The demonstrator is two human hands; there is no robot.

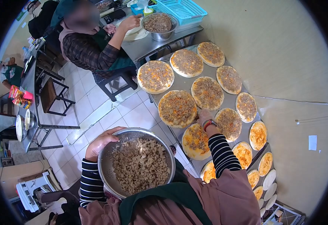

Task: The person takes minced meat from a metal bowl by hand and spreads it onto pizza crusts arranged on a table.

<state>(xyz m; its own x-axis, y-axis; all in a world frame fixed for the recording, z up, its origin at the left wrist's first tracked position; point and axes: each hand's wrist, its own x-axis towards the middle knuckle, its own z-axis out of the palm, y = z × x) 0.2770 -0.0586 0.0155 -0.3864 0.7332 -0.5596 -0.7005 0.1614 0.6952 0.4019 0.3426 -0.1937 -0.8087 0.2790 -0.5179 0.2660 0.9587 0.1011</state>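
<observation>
One metal bowl (104,161), with crumbled meat (139,165) heaped inside, sits in front of the worker's green apron (164,192), just beside the long metal surface (182,83) where the dough rounds are laid out. From where I stand, the only grip I can see on it is the left hand (102,143) at the rim, so if that slipped or the weight swung outward, I'd expect the bowl to tip and scatter meat over the tiled floor (92,98). My other worry is the striped sleeve (223,152), reaching low across the rounds: a dip of the forearm could smear a topping, or nudge the partly covered round (194,144) near the surface's edge. As for the fingers, the left ones are curled round the rim, closed on the metal, some of them hidden behind it. The right hand (204,117) is over the upper edge of that partly covered round; its fingers look bunched and point away from the body, but I can't tell whether they pinch any meat or touch the dough. Around it lie meat-topped rounds (177,108), then orange-coated ones (258,135), then pale bare ones (269,179). Farther off, a seated co-worker (92,50) reaches toward a second bowl (164,37), near a blue basket (181,11).
</observation>
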